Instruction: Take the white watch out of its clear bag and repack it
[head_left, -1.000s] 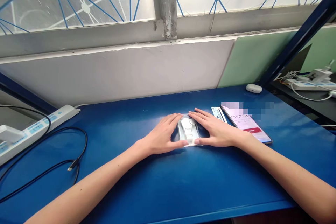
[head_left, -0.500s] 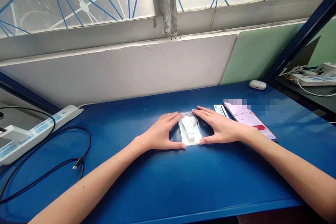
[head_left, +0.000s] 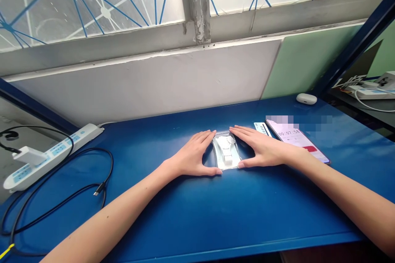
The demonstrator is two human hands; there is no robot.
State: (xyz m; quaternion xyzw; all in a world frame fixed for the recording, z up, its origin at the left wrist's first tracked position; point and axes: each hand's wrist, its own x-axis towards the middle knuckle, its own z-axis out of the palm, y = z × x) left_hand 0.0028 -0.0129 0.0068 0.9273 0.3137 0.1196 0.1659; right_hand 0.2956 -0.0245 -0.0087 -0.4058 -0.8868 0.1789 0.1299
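A clear plastic blister pack with a white item inside (head_left: 227, 152) lies flat on the blue table (head_left: 191, 222). My left hand (head_left: 197, 154) rests on the tabletop at the pack's left side, thumb and fingers stretched apart in a C shape. On the other side my right hand (head_left: 262, 146) mirrors it, fingertips by the pack's upper right corner and thumb at its lower right corner. Neither hand is closed around the pack. What exactly the white item is, I cannot make out.
Right of the pack lie a card (head_left: 261, 128), a phone (head_left: 293, 135) showing a timer, and a white earbud case (head_left: 306, 98). A power strip (head_left: 58, 152) with a white plug (head_left: 29, 155) and a looped black cable (head_left: 83, 189) occupy the left. A wall (head_left: 154, 84) bounds the back.
The whole view has shifted slightly, so everything appears a little further right. My hands and the blister pack keep the same places relative to each other.
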